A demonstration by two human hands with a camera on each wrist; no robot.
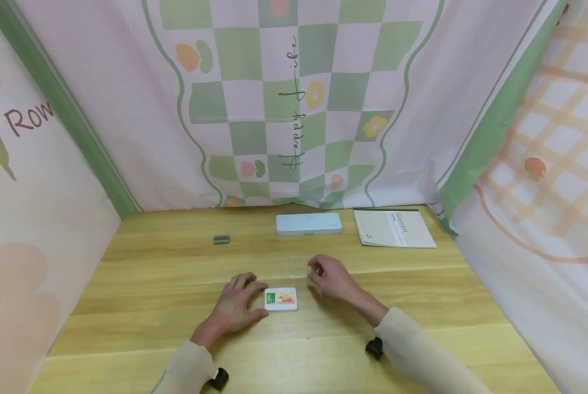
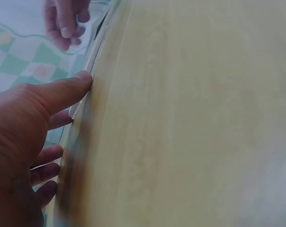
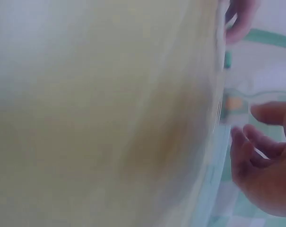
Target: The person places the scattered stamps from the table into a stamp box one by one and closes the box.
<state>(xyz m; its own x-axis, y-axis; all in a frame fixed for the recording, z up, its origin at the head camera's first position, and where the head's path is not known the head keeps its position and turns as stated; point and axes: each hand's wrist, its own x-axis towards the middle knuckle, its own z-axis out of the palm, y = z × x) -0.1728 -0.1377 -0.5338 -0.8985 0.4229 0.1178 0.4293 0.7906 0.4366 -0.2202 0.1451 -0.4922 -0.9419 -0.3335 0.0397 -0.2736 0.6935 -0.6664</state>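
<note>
My left hand [image 1: 232, 306] lies at the left end of a flat white case [image 1: 281, 307] with a green picture and an orange picture on top. Its thumb and forefinger hold the case by the two left corners. In the left wrist view the thumb [image 2: 69, 92] rests against the thin edge of the case. A clear rectangular plastic sheet [image 1: 298, 267] lies just beyond the case. My right hand [image 1: 335, 280] is at the sheet's right edge, fingers loosely bent. The right wrist view shows its thumb [image 3: 270, 113] and fingers apart, with nothing plainly between them; contact with the sheet is unclear.
At the back of the wooden table [image 1: 151, 273] stand a pale blue pencil case [image 1: 307, 223] and a notebook [image 1: 392, 227] to its right. A small dark green block [image 1: 221, 239] lies back left. Patterned curtains [image 1: 294, 109] enclose the far side and both flanks.
</note>
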